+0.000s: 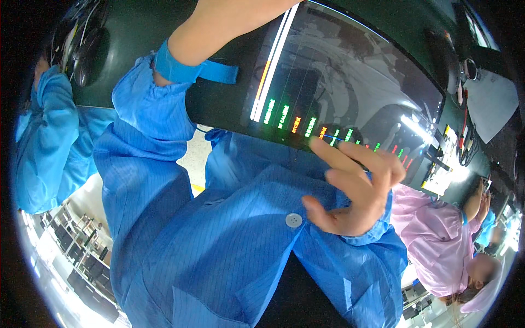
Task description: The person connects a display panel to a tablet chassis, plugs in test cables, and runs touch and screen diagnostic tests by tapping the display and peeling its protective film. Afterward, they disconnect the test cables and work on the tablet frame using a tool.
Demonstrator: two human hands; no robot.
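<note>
A large flat display panel [350,65] lies before me, its dark screen lit with white and orange stripes and small green, orange and red text lines. My right hand [355,191] is over its near edge, fingers apart and holding nothing. The index fingertip is at one of the text lines; whether it touches the glass I cannot tell. My left hand [235,22] reaches over the panel's far left part, and its fingers run out of the picture at the top. A blue wrist strap [178,63] circles my left wrist, its loose end sticking out over the panel's left border.
The dark table [136,33] extends beyond the panel. To the right lie a grey sheet [492,93], cables [467,145] and a brightly lit strip [440,164]. A person in pink [432,235] sits at the right, another in blue [52,136] at the left.
</note>
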